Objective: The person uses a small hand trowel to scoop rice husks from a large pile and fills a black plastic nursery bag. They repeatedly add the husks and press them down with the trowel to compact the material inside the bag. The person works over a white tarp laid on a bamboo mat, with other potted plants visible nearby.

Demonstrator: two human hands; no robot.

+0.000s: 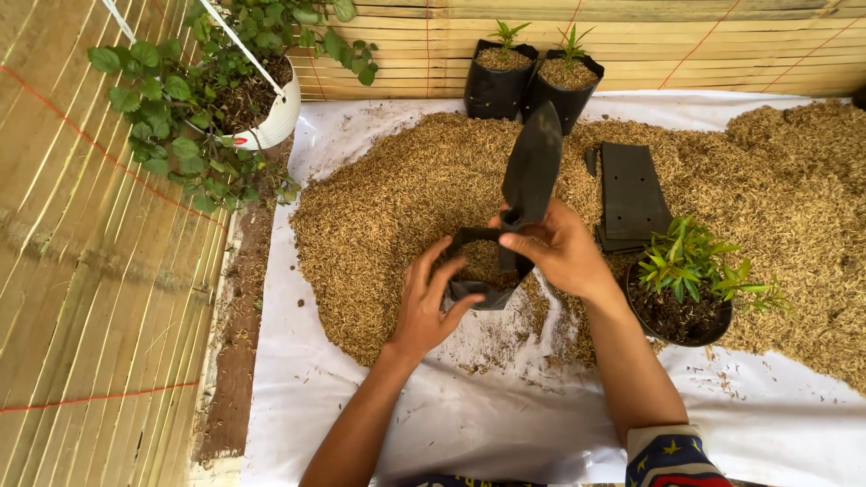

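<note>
The left hand (424,302) cups the side of a small black grow bag (483,271) half full of rice husk (388,207), on the white sheet (469,406). The right hand (559,248) pinches its rim and a black trowel (532,167). Flat black bags (631,189) lie just right; two filled bags (532,77) stand behind.

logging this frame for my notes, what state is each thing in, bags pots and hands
left hand: gripping the rim of the black grow bag
black grow bag: open, partly filled with husk
right hand: holding the black scoop, blade up
two filled bags: upright, seedlings in
flat bags: empty, stacked
black pot: planted
white pot: planted
</note>
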